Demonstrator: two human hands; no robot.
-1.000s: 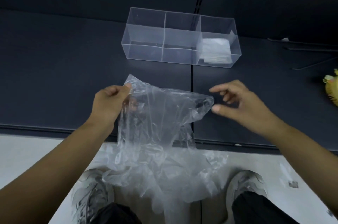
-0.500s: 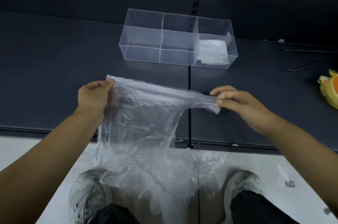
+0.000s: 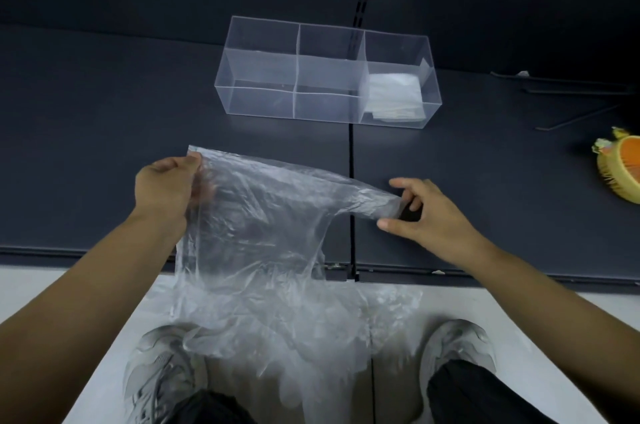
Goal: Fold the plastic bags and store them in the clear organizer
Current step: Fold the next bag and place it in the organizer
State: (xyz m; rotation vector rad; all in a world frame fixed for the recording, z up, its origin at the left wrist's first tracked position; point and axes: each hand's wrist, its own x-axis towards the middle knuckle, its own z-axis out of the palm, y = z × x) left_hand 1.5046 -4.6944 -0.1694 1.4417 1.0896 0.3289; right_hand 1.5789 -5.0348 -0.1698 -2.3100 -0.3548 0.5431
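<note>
A crumpled clear plastic bag [image 3: 263, 236] hangs stretched between my hands over the front of the dark shelf [image 3: 104, 132]. My left hand [image 3: 166, 191] grips its upper left corner. My right hand [image 3: 426, 212] pinches the bunched right end, thumb below and fingers above. The bag's lower part droops past the shelf edge toward the floor. The clear organizer [image 3: 298, 77] stands farther back with three compartments; a folded bag [image 3: 394, 94] lies in the right one.
More loose clear plastic [image 3: 311, 347] lies on the pale floor between my grey shoes [image 3: 162, 375]. A yellow and orange brush-like object [image 3: 620, 170] sits at the shelf's right edge. Thin dark rods [image 3: 571, 87] lie at the back right.
My left hand pulled the bag's corner leftward and my right hand caught the other end, so the top edge went from slack to stretched out.
</note>
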